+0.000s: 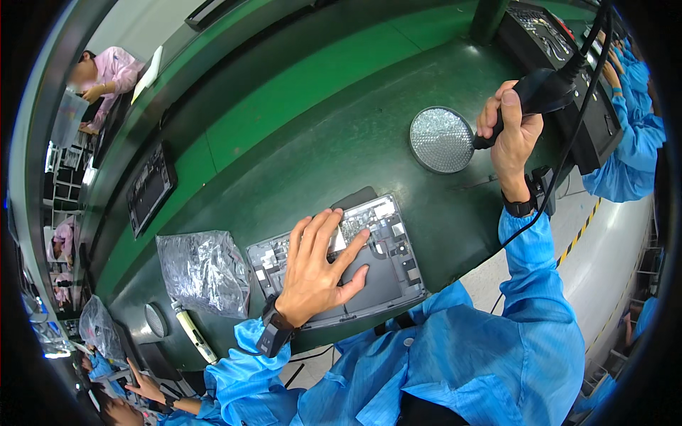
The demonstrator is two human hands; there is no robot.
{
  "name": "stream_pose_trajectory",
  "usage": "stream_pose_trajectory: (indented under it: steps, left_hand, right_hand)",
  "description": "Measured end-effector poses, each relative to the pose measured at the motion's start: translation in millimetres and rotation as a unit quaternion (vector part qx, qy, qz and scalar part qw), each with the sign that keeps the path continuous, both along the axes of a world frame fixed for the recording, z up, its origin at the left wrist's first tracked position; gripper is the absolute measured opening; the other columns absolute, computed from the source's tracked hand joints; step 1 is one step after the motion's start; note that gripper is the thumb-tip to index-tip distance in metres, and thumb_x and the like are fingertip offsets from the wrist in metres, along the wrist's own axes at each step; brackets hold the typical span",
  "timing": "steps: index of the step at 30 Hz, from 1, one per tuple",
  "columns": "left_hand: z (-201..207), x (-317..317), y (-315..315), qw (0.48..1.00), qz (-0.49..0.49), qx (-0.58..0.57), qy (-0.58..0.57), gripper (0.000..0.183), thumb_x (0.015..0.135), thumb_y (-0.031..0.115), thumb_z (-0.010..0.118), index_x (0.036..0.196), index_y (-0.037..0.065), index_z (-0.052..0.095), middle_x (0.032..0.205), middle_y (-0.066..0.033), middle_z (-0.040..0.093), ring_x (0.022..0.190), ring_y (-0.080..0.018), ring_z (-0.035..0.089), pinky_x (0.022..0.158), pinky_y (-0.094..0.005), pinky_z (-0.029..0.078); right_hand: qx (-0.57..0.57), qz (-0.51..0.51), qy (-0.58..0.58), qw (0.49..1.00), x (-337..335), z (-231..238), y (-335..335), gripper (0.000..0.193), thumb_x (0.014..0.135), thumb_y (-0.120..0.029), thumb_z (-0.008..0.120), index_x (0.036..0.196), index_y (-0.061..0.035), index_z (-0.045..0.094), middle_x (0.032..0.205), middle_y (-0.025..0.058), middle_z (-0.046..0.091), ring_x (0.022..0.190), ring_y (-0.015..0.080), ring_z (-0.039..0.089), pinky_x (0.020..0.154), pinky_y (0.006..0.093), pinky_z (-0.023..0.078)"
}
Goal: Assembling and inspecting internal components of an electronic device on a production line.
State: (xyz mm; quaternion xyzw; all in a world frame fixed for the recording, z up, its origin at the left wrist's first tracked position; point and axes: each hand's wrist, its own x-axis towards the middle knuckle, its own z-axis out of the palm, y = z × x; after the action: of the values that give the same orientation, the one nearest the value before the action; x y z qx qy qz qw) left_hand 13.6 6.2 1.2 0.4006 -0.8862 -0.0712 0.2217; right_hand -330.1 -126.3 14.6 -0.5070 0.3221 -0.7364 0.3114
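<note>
My left hand (312,268) rests flat with fingers spread on an opened laptop base (383,273), its circuit board and dark battery area exposed. The fingertips touch the board near the far edge; the palm hides part of the base. Up at the right, my right hand (514,138) is closed around a black corded electric screwdriver (543,91). Its narrow tip points left, at the right rim of a round dish (441,140) with a silvery, dimpled inside. Whether the tip touches anything in the dish I cannot tell.
A clear plastic bag (204,272) lies left of the laptop, with a pale-yellow screwdriver (193,334) and a second round dish (155,320) beyond. Another opened laptop part (151,188) sits far left. A black parts tray (547,42) stands far right; the cable (568,153) hangs beside my right arm. Co-workers sit at both sides.
</note>
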Motion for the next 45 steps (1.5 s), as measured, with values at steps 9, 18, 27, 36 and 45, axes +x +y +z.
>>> stream_pose_trajectory:
  steps: [9,18,27,36,45]
  left_hand:
    - [1.0,2.4,2.8,1.0,0.009,-0.007,-0.002,0.058,0.079,0.029,0.086,0.135,0.015,0.078,0.149,-0.0264,0.057,0.136,-0.0454,0.057,0.112,-0.0593,0.046]
    - [-7.0,2.8,5.9,0.999,0.01,-0.015,-0.036,0.061,0.09,0.037,0.08,0.149,0.025,0.07,0.154,-0.0241,0.053,0.141,-0.0427,0.052,0.118,-0.0594,0.04]
    - [-1.3,-5.5,8.7,0.999,0.033,0.009,-0.027,0.057,0.091,0.036,0.079,0.145,0.019,0.071,0.153,-0.0239,0.052,0.143,-0.0421,0.049,0.119,-0.0608,0.038]
    - [-14.6,-31.6,-15.3,0.968,0.1,0.013,0.23,0.037,0.075,0.006,0.089,0.106,0.007,0.069,0.114,-0.0098,0.071,0.109,-0.0324,0.067,0.098,-0.0443,0.05]
    - [-13.9,-38.5,-24.7,0.958,0.136,0.049,0.247,0.043,0.069,0.004,0.091,0.099,0.008,0.061,0.094,-0.0043,0.065,0.092,-0.0293,0.064,0.083,-0.0422,0.047]
  right_hand:
    - [0.029,-0.067,0.038,0.997,11.3,10.6,2.8,0.022,0.114,-0.021,0.062,0.113,0.0012,0.065,0.068,0.0016,0.058,0.055,0.0098,0.054,0.053,0.0265,0.042]
    - [-0.038,0.21,-0.046,0.976,115.2,47.1,61.7,0.039,0.109,-0.032,0.067,0.117,0.0045,0.057,0.067,0.0067,0.057,0.051,0.0141,0.052,0.049,0.0301,0.045]
    - [0.018,0.272,-0.019,0.962,139.9,23.1,67.0,0.031,0.109,-0.026,0.07,0.112,0.0035,0.06,0.065,0.0045,0.059,0.051,0.0099,0.052,0.05,0.0263,0.043]
    - [0.019,0.256,-0.04,0.966,139.4,24.9,69.0,0.029,0.11,-0.025,0.068,0.115,0.002,0.059,0.066,0.0056,0.058,0.051,0.0109,0.052,0.051,0.0276,0.045]
    - [0.013,0.265,-0.032,0.964,138.5,25.1,67.4,0.027,0.11,-0.023,0.066,0.114,0.003,0.06,0.066,0.0059,0.059,0.051,0.0112,0.052,0.05,0.0278,0.044]
